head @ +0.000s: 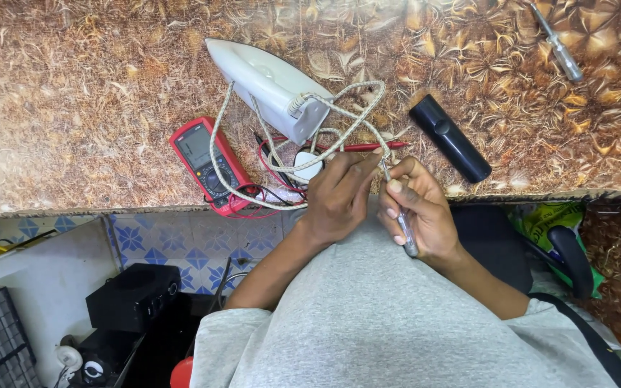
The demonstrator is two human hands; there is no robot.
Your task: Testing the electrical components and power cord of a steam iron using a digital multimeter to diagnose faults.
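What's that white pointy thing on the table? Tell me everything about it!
It is a white clothes iron, smooth and plastic-looking, lying on the brown patterned table with its pointed nose toward the upper left. A braided whitish cord leaves its blunt back end and loops over a red multimeter toward the hands. Neither hand touches the iron itself.

We are seeing a red multimeter (208, 167) lying on the brown patterned counter (73, 100) at nine o'clock of the middle, its red leads (271, 188) trailing toward three o'clock. A black handle-shaped piece (450, 138) is lying at two o'clock, and a spare screwdriver (556, 43) is resting near one o'clock. A black speaker (134, 296) is sitting on the floor at eight o'clock.
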